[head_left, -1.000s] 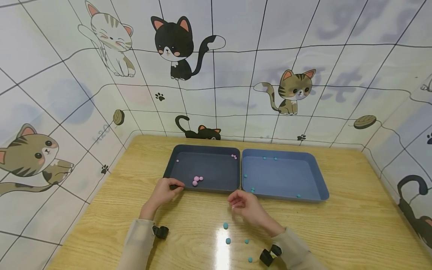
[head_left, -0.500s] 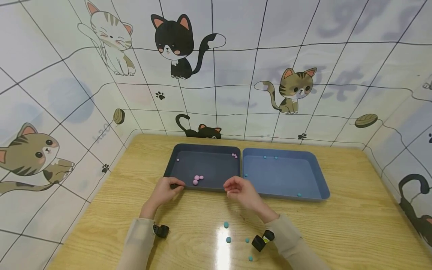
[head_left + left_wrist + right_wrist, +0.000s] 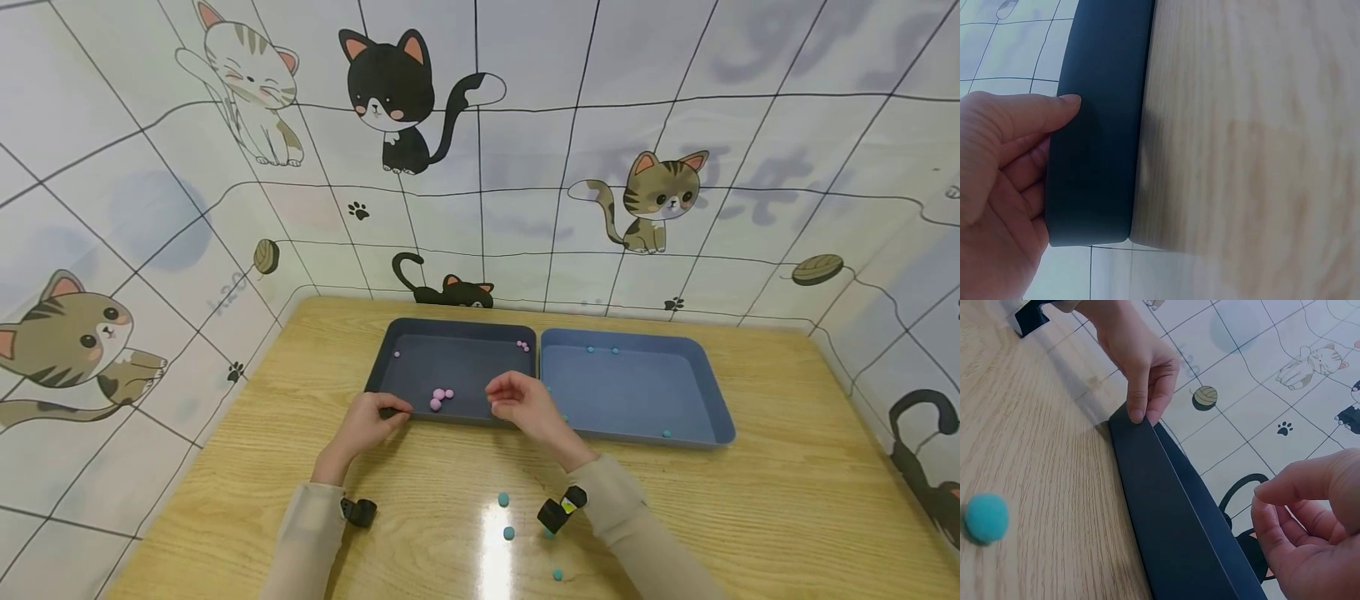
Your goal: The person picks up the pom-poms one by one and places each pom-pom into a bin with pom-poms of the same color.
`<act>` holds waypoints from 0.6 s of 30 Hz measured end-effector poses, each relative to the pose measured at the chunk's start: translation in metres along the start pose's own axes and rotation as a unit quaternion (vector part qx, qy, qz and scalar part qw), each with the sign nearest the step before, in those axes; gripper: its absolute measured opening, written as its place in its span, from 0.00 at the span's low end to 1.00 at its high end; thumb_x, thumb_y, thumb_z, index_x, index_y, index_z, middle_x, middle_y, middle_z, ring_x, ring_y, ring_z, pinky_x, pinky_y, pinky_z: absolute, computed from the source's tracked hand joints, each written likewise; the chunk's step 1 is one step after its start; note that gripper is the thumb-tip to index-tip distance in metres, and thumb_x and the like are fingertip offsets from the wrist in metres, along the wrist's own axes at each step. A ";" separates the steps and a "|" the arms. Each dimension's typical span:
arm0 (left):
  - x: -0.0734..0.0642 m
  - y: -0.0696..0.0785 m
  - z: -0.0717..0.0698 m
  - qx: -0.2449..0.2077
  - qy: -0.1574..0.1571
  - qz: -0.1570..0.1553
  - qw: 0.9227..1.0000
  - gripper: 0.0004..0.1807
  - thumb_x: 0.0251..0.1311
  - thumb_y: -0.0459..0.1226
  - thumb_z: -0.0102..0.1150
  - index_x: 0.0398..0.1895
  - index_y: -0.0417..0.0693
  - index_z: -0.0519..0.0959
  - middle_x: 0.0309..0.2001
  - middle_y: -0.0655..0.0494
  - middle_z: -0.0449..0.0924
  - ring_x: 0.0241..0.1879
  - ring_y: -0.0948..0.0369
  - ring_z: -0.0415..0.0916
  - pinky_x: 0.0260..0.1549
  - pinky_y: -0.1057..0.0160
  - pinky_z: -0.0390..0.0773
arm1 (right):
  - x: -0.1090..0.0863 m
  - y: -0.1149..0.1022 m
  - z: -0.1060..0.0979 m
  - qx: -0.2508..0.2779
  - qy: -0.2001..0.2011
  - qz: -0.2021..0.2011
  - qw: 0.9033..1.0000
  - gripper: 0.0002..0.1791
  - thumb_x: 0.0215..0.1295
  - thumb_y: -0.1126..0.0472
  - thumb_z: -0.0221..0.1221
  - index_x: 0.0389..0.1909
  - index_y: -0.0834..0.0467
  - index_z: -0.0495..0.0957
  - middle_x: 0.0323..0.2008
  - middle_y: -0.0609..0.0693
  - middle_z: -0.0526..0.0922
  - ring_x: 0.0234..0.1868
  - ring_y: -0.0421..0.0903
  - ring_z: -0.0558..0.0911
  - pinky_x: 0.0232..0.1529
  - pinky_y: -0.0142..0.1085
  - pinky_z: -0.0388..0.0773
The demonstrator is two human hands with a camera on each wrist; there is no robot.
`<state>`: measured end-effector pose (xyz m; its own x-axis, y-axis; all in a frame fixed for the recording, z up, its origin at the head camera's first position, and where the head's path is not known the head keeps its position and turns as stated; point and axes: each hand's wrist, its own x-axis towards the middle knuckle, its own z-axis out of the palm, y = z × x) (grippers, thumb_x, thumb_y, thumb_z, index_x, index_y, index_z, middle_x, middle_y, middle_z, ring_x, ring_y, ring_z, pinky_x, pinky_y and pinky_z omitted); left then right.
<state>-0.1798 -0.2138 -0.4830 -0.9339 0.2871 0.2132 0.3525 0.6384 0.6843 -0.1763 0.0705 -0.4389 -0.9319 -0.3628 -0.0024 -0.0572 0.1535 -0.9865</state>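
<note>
My left hand (image 3: 367,427) grips the front rim of the dark tray (image 3: 465,358) near its left corner, thumb on the outer wall in the left wrist view. Small pink pom-poms (image 3: 439,394) lie in that tray, in clusters at its front and far right, with one at the left. My right hand (image 3: 525,407) hovers over the tray's front right part. In the right wrist view its thumb and index fingertips meet; I cannot tell whether something tiny sits between them. A blue tray (image 3: 630,383) stands to the right with several teal pom-poms (image 3: 667,433) in it.
On the wooden table (image 3: 420,517), in front of the trays, lie several loose teal pom-poms (image 3: 503,499), one partly behind the right wrist camera (image 3: 553,515). Walls printed with cats (image 3: 390,100) rise behind the trays and at both sides.
My right hand has moved left and away from me, from the gap between the trays to over the dark tray, its fingers still drawn together. My left hand keeps its hold on the rim.
</note>
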 end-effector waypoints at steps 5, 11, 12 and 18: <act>0.000 0.000 0.000 -0.003 -0.001 -0.002 1.000 0.04 0.51 0.27 0.65 0.30 0.41 0.86 0.30 0.51 0.84 0.33 0.56 0.81 0.37 0.53 0.80 | 0.015 0.014 0.006 0.002 0.041 0.017 0.999 0.12 0.58 0.77 0.57 0.43 0.68 0.76 0.40 0.60 0.79 0.41 0.50 0.79 0.42 0.36 0.79; 0.000 -0.002 0.001 -0.001 0.005 -0.001 1.000 0.04 0.51 0.27 0.65 0.29 0.41 0.86 0.29 0.52 0.84 0.32 0.57 0.81 0.36 0.55 0.80 | 0.025 0.016 0.013 0.002 0.068 0.020 0.997 0.11 0.57 0.78 0.57 0.41 0.67 0.77 0.38 0.60 0.79 0.39 0.47 0.79 0.41 0.36 0.80; 0.000 -0.002 0.001 0.000 0.005 0.000 1.000 0.04 0.51 0.27 0.65 0.29 0.41 0.86 0.29 0.52 0.84 0.32 0.57 0.81 0.36 0.55 0.80 | 0.026 0.016 0.014 0.005 0.071 0.020 0.997 0.11 0.56 0.78 0.57 0.41 0.67 0.77 0.38 0.60 0.79 0.39 0.48 0.79 0.41 0.37 0.80; 0.000 -0.001 0.000 0.008 0.005 0.004 1.000 0.04 0.51 0.27 0.65 0.29 0.42 0.86 0.29 0.52 0.84 0.33 0.56 0.81 0.36 0.55 0.80 | 0.031 0.016 0.018 0.003 0.085 0.017 0.996 0.11 0.55 0.78 0.59 0.39 0.66 0.78 0.36 0.58 0.80 0.38 0.48 0.80 0.41 0.38 0.80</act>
<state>-0.1805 -0.2145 -0.4841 -0.9312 0.2858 0.2262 0.3616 0.6467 0.6716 -0.2000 0.0455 -0.4578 -0.9804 -0.1970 -0.0095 -0.0221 0.1572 -0.9873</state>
